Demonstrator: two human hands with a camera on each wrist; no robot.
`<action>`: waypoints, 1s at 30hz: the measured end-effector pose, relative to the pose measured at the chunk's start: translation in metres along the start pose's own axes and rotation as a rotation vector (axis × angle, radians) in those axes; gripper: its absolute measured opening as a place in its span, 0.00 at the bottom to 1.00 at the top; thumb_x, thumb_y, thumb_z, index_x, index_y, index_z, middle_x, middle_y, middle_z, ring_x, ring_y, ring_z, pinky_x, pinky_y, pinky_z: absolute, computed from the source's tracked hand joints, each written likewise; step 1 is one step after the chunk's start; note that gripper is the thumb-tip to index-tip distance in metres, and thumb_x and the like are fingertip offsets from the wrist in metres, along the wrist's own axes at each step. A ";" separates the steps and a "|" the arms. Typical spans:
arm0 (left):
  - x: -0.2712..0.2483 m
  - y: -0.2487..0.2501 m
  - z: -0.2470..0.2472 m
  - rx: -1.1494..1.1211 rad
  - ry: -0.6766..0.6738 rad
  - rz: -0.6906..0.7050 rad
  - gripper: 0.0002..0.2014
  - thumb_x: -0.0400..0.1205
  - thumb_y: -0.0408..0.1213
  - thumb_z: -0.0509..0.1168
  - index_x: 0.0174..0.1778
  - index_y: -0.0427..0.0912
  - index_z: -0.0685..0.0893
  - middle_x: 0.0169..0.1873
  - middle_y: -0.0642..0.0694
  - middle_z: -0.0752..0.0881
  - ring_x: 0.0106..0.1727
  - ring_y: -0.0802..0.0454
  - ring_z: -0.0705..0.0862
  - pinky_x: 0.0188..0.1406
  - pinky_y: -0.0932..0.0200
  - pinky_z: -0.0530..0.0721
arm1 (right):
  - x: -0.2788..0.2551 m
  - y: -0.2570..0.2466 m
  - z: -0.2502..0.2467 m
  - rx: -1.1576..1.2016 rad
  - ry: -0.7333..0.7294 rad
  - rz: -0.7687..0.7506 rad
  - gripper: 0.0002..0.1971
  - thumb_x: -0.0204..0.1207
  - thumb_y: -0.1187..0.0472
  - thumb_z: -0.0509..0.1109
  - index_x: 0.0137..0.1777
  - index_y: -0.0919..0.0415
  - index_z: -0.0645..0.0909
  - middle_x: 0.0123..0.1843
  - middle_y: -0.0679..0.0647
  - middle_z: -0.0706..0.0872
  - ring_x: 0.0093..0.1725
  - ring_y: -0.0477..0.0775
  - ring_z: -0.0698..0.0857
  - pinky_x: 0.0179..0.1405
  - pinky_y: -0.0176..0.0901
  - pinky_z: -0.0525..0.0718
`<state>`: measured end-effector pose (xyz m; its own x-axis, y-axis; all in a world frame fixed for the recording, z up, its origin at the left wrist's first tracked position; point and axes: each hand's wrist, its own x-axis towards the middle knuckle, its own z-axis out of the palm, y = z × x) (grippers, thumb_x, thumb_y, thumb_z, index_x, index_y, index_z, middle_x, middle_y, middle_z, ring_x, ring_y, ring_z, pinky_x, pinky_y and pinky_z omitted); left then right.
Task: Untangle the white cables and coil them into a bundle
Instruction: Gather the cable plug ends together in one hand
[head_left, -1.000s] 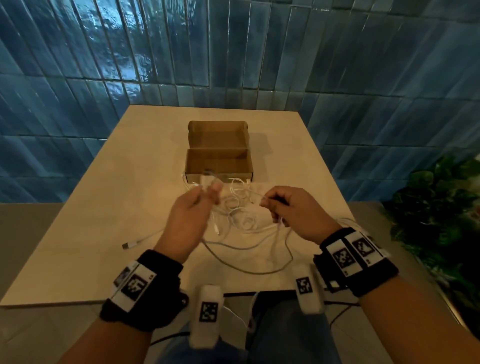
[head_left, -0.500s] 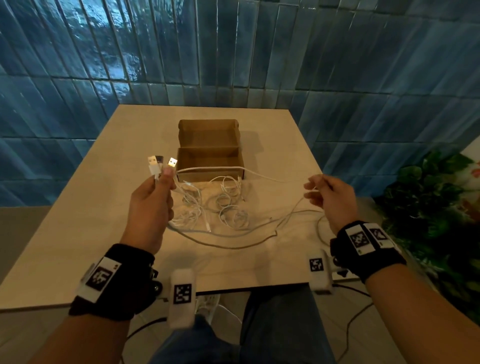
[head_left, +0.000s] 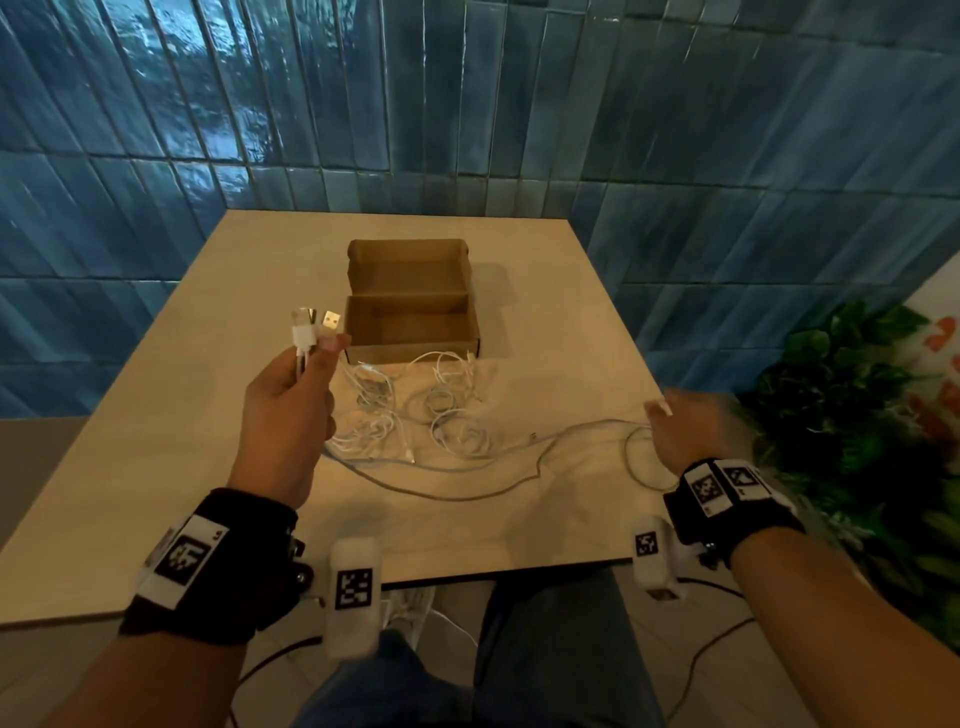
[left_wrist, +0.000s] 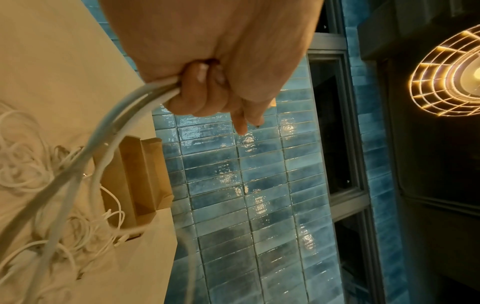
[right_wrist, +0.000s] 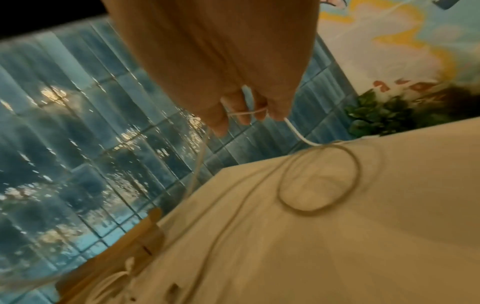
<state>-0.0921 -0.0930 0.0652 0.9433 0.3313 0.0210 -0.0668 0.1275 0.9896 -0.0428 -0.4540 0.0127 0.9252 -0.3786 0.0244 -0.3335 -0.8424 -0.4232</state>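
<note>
We see an open cardboard box (head_left: 411, 322) standing mid-tabletop (head_left: 156, 441), its lid flap raised toward the blue tiled wall (head_left: 467, 104) behind. Just in front of the box lies the tangle of white cables (head_left: 415, 410), loose loops touching the box's near wall and spreading toward us. Our left hand (head_left: 288, 410) is raised above the tabletop left of the tangle, fingers curled round several cable ends, with two USB plugs (head_left: 317, 325) sticking up above the thumb; the held strands drop from the fist down into the tangle. Our right hand (head_left: 680, 426) hovers at the tabletop's right edge, and the right wrist view shows a thin cable looped across its fingers (right_wrist: 244, 115), which bend loosely round it; from there the strand runs down into a round loop (right_wrist: 319, 179) on the tabletop and on toward the tangle. A longer grey-white strand (head_left: 467, 493) sweeps along the near side between the two hands. A leafy plant (head_left: 841, 415) stands close beyond the right edge. The tabletop's left half and the strip behind the box are bare.
</note>
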 end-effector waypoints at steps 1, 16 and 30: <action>0.000 0.001 0.000 -0.006 -0.007 0.004 0.10 0.87 0.46 0.61 0.47 0.50 0.87 0.22 0.55 0.60 0.22 0.59 0.58 0.18 0.65 0.59 | -0.004 0.002 0.000 -0.048 -0.069 0.060 0.20 0.82 0.60 0.61 0.70 0.68 0.73 0.69 0.69 0.76 0.68 0.68 0.74 0.65 0.52 0.71; -0.013 0.019 0.026 -0.216 -0.132 -0.004 0.17 0.88 0.45 0.58 0.32 0.51 0.68 0.19 0.57 0.62 0.20 0.60 0.59 0.18 0.66 0.61 | -0.110 -0.130 0.027 0.184 -0.603 -0.853 0.39 0.72 0.37 0.68 0.80 0.46 0.60 0.78 0.49 0.69 0.77 0.51 0.62 0.78 0.49 0.59; 0.002 0.005 -0.003 -0.260 -0.060 -0.121 0.20 0.86 0.41 0.62 0.29 0.50 0.63 0.18 0.55 0.60 0.20 0.58 0.58 0.19 0.65 0.64 | -0.039 -0.039 0.043 -0.460 -0.023 -0.620 0.12 0.80 0.47 0.60 0.52 0.51 0.81 0.55 0.55 0.76 0.55 0.60 0.74 0.49 0.53 0.75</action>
<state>-0.0915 -0.0891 0.0703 0.9665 0.2444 -0.0787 -0.0267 0.4005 0.9159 -0.0579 -0.3903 -0.0104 0.9694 0.2180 0.1132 0.2096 -0.9744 0.0813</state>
